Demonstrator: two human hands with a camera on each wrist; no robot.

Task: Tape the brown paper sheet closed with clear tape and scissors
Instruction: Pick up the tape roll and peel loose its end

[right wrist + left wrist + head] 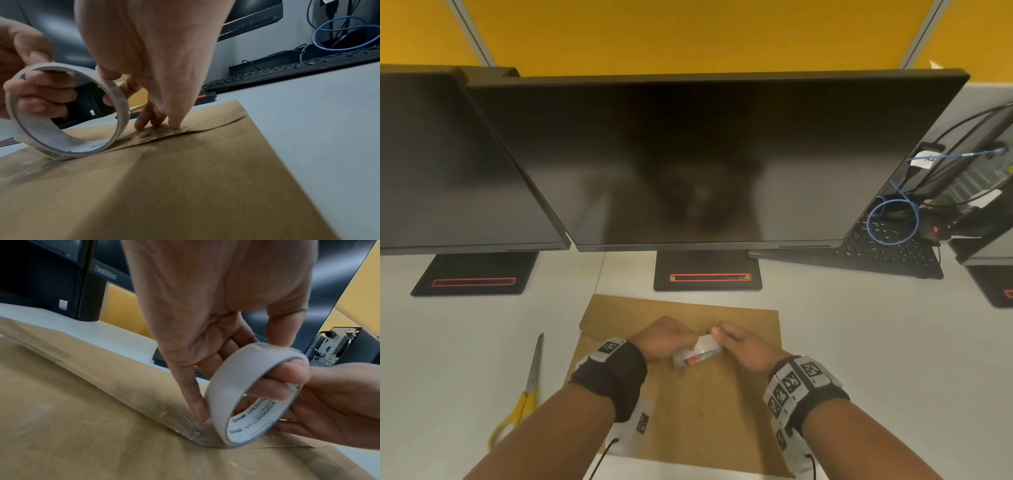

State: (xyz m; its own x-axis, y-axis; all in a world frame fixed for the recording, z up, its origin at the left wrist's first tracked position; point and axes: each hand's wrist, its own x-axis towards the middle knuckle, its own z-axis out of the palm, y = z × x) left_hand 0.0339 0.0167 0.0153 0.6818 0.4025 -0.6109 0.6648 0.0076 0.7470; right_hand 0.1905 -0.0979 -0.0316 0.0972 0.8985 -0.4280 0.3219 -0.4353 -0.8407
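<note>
At the middle of the worktop's (893, 342) near edge, on the brown paper sheet (705, 411), the left hand (664, 339) grips the clear tape roll (700, 351), core printed "Armak TAPE CORPORATION", its index fingertip (200, 410) pressing tape down, while the right hand's (743, 346) thumb hooks the rim, fingers on paper, before a "ThinkVision" monitor (106, 274)
</note>
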